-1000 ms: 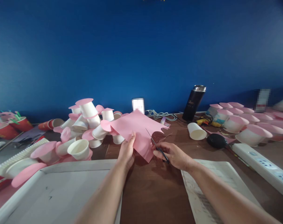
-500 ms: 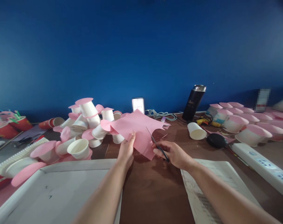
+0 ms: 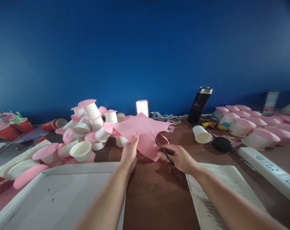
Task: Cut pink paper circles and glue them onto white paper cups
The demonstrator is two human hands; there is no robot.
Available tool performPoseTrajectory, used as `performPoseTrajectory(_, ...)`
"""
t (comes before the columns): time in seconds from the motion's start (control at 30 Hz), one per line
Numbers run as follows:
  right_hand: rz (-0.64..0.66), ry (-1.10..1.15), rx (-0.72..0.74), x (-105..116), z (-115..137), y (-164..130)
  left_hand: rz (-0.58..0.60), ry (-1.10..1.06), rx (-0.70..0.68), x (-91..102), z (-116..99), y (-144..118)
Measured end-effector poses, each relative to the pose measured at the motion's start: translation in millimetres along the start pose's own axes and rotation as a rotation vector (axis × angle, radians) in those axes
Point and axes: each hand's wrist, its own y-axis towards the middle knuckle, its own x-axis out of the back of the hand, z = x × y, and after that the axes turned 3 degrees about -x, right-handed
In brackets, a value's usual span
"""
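Note:
My left hand (image 3: pixel 130 152) pinches the near left edge of a pink paper sheet (image 3: pixel 141 131) held above the brown table (image 3: pixel 156 195). Small dark scissors (image 3: pixel 161 148) are in my right hand (image 3: pixel 178 158), with their blades cutting into the sheet's right side. A curled strip of pink paper hangs at the cut, next to the blades. Both forearms reach in from the bottom of the view.
A heap of white paper cups with pink lids (image 3: pixel 87 127) lies left of the sheet. A white tray (image 3: pixel 56 198) sits near left, printed paper (image 3: pixel 216 191) near right. A black flask (image 3: pixel 198 105), a loose cup (image 3: pixel 202 134), more lidded cups (image 3: pixel 250 127) and a power strip (image 3: pixel 269 169) stand on the right.
The scissors have cut further into the pink sheet and its near corner has risen and turned a little. Both hands stay almost in place.

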Motion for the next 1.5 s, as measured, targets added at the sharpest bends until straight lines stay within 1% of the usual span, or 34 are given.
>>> performPoseTrajectory(0.1, -0.010, -0.038, 0.023, 2, 1, 0, -0.001, 0.024, -0.002, 0.2, -3, -1)
performPoseTrajectory(0.2, 0.000, -0.068, 0.034, 3, 3, -1, -0.028, 0.051, 0.007, 1.8, -3, 0)
performPoseTrajectory(0.33, 0.014, -0.082, 0.037, 3, 5, -1, -0.040, 0.007, 0.020, 3.3, -3, 2)
performPoseTrajectory(0.5, 0.021, -0.093, 0.033, 3, 4, -1, -0.007, -0.066, 0.013, 3.7, -4, 3)
performPoseTrajectory(0.67, 0.035, -0.119, 0.045, 3, 1, -1, 0.008, -0.083, -0.004, 5.6, -8, 4)
performPoseTrajectory(0.8, 0.051, -0.087, 0.025, 2, -1, 0, 0.054, -0.022, 0.043, 7.7, -11, 4)
performPoseTrajectory(0.97, 0.060, -0.008, 0.009, 1, 0, 0, 0.051, 0.042, 0.043, 7.4, -13, 3)
performPoseTrajectory(1.2, 0.053, -0.042, -0.003, 4, 4, 0, 0.088, 0.054, 0.052, 9.5, -12, 4)
performPoseTrajectory(1.33, 0.059, -0.035, -0.018, 5, 5, -1, 0.080, 0.031, 0.078, 10.0, -13, 3)
performPoseTrajectory(1.5, 0.107, -0.057, 0.030, 8, 6, -1, 0.112, 0.053, 0.084, 10.3, -17, 3)
